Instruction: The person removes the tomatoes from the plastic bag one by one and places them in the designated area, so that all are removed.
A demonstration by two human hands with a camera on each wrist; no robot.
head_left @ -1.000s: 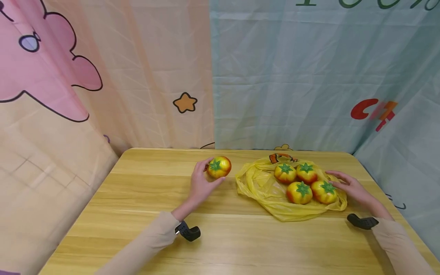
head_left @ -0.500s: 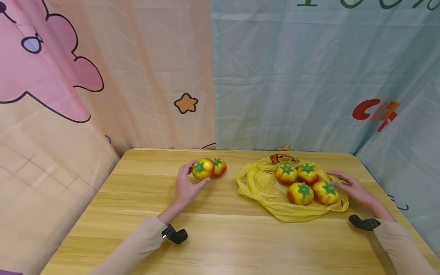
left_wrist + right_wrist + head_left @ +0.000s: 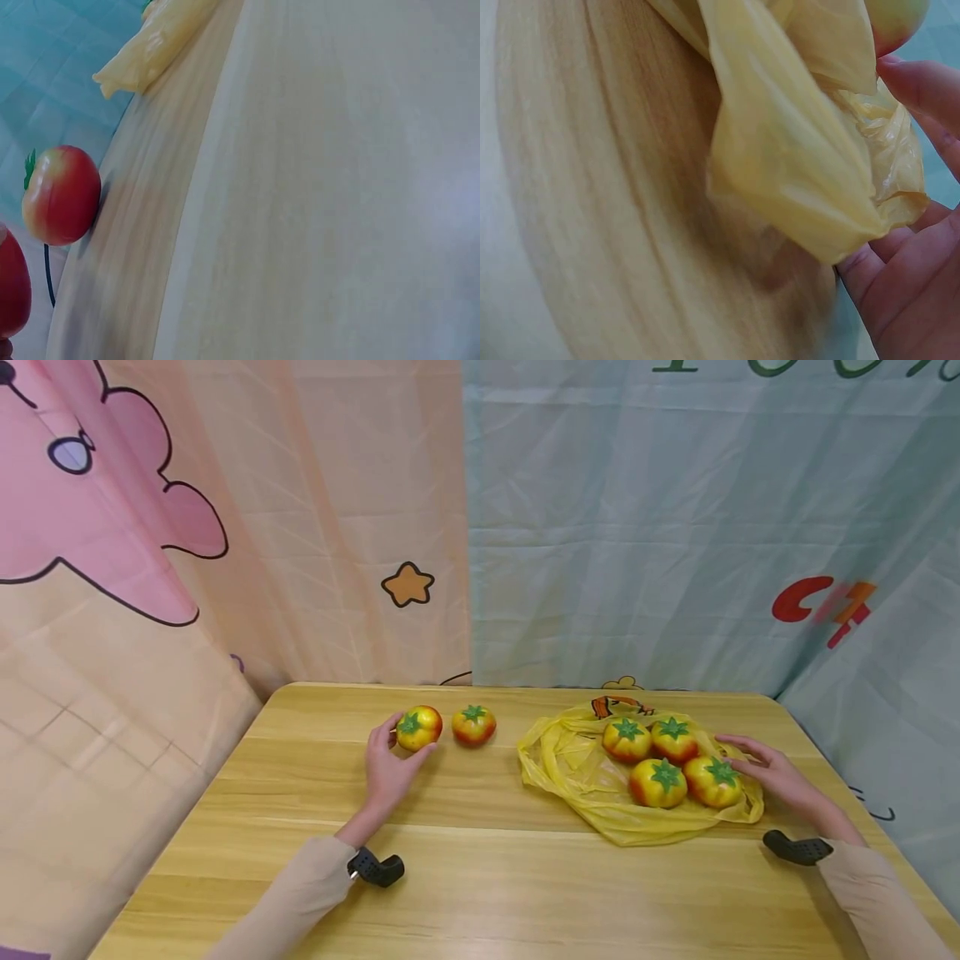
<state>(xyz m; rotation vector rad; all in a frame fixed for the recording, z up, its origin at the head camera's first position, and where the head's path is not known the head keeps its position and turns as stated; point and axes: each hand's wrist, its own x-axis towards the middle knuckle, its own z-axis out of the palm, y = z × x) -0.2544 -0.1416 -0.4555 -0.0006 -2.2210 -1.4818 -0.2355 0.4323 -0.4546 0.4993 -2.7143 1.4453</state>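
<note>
My left hand [image 3: 386,778] holds a yellow-red tomato [image 3: 423,727] with a green leafy top between thumb and fingers, near the table's back edge. To its right a second tomato [image 3: 474,727] sits on the wood, a small gap apart. In the left wrist view the held tomato [image 3: 11,289] shows at the left edge. Several more tomatoes [image 3: 657,785] lie on a crumpled yellow plastic bag [image 3: 581,806]. At the bag's right edge rests my right hand [image 3: 783,778], fingers loosely extended, thumb beside the nearest tomato [image 3: 712,783]. The bag [image 3: 787,142] partly covers those fingers in the right wrist view.
The wooden table [image 3: 525,893] runs back to a printed curtain [image 3: 645,552] hanging behind it. More curtain hangs at both sides. A black wrist device [image 3: 378,867] sits on the left wrist, and another [image 3: 797,848] on the right.
My left hand has moved left with its tomato, bringing the second tomato behind it into view and opening a gap between the two. The right hand and the bag have stayed in place.
</note>
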